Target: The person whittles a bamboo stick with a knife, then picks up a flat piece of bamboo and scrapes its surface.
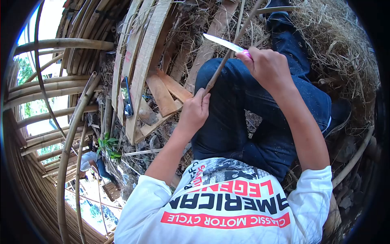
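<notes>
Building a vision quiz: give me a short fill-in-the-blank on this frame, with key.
1. The right hand holds a pink-handled ____.
2. The left hand grips a stick beside dark ____ jeans.
3. The shirt's red band reads CLASSIC ____ CYCLE.
4. The phone lies on the image's ____ side.

Missing words: knife; blue; MOTOR; left.

In front of the seated person (231, 234), a stick (221, 67) runs forward from the left hand (195, 112), and the knife (219, 42) in the right hand (269, 68) crosses over it. To the left, a smartphone (127, 97) rests on wooden planks (149, 53), then come a plant (107, 144) and, farther left, bamboo poles (63, 171). Straw (329, 38) heaps up front right.
</notes>
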The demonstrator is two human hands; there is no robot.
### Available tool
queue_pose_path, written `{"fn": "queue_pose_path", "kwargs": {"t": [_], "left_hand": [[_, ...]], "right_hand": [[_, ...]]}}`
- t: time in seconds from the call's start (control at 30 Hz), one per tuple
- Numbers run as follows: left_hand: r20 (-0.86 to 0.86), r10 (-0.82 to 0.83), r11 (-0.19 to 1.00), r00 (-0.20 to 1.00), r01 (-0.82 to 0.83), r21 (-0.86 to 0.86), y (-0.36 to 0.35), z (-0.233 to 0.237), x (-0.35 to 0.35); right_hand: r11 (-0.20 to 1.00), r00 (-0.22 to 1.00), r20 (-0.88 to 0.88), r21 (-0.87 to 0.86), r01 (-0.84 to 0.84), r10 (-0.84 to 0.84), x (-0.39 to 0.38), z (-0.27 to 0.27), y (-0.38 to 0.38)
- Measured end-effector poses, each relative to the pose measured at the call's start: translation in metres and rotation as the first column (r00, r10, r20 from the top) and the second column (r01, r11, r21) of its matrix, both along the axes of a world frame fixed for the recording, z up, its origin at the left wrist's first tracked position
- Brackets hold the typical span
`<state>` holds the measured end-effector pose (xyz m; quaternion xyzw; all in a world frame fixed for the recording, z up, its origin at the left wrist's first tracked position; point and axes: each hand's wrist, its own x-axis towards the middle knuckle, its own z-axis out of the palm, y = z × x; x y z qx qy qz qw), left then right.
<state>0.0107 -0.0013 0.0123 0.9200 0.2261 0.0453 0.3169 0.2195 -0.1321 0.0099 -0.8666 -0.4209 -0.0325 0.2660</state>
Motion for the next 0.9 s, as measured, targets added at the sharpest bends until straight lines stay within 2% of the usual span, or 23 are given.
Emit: {"fn": "queue_pose_path", "kwargs": {"t": [0.07,0.2,0.27,0.4,0.57,0.63,0.67,0.77,0.8,0.9], "left_hand": [[0.01,0.064,0.996,0.998,-0.063,-0.065,-0.002,0.0,0.002],[0.027,0.12,0.99,0.992,-0.117,-0.081,0.0,-0.003,-0.001],[0.026,0.049,0.998,0.998,-0.049,-0.031,0.005,-0.007,-0.007],[0.034,0.036,0.999,0.999,-0.035,-0.024,-0.001,-0.008,-0.003],[0.052,0.122,0.99,0.991,-0.117,-0.082,0.0,-0.009,-0.004],[0.041,0.086,0.995,0.995,-0.084,-0.06,0.005,-0.007,-0.007],[0.028,0.043,0.998,0.999,-0.041,-0.041,0.007,-0.007,-0.008],[0.063,0.05,0.997,0.997,-0.046,-0.059,0.0,-0.007,-0.002],[0.068,0.038,0.998,0.997,-0.034,-0.058,-0.002,-0.006,-0.001],[0.067,0.132,0.985,0.989,-0.123,-0.124,0.0,-0.006,0.0]], "right_hand": [[1.0,1.0,0.0,-0.004,0.004,-0.004,0.004,0.001,0.009],[0.999,0.999,0.01,0.029,-0.035,0.034,0.003,0.001,0.021],[1.0,1.0,0.013,-0.022,-0.015,0.016,0.002,0.002,0.007],[1.0,1.0,-0.003,0.005,0.001,-0.001,0.007,0.0,0.005],[0.999,1.0,0.011,0.047,-0.027,0.026,0.009,0.002,0.034],[0.999,0.999,-0.037,-0.031,-0.009,0.008,0.007,0.008,0.017],[1.0,1.0,0.003,0.001,-0.012,0.012,0.006,0.003,0.009],[0.998,0.999,-0.023,0.055,-0.035,0.037,0.012,0.005,0.014],[0.999,0.999,-0.037,-0.018,-0.03,0.029,0.013,0.006,0.025],[0.997,0.997,0.065,0.055,-0.045,0.042,0.015,0.002,0.038]]}}
